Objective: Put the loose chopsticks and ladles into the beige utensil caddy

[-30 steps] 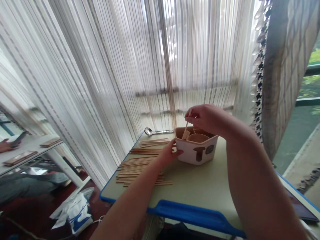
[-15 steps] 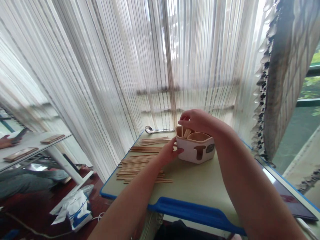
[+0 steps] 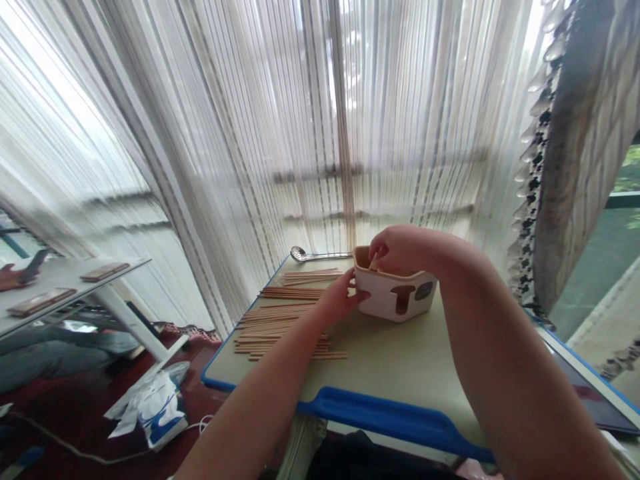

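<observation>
A white box-shaped utensil holder (image 3: 383, 301) with a tan rim and a dark cut-out window stands on the table. My left hand (image 3: 345, 293) grips its left side, thumb on the front wall and fingers around the corner. Over the opening, my right hand (image 3: 395, 250) is closed, its fingertips dipping inside. Between them shows a light wooden stick (image 3: 374, 261); its lower part is hidden by the wall. Left of the holder lie rows of chopsticks (image 3: 280, 321), partly covered by my left forearm. A pale bundle of sticks (image 3: 310, 275) lies behind them.
A slotted metal ladle (image 3: 299, 254) lies at the table's back edge. The blue-edged table (image 3: 390, 363) has a blue front tray (image 3: 380, 417). A dark flat screen (image 3: 590, 387) is at the right. On the left, a person's hand (image 3: 10, 277) holds a phone over another table.
My right hand has lowered into the holder's opening, its fingers now closer together. My left hand stays on the holder's side. The view has shifted slightly.
</observation>
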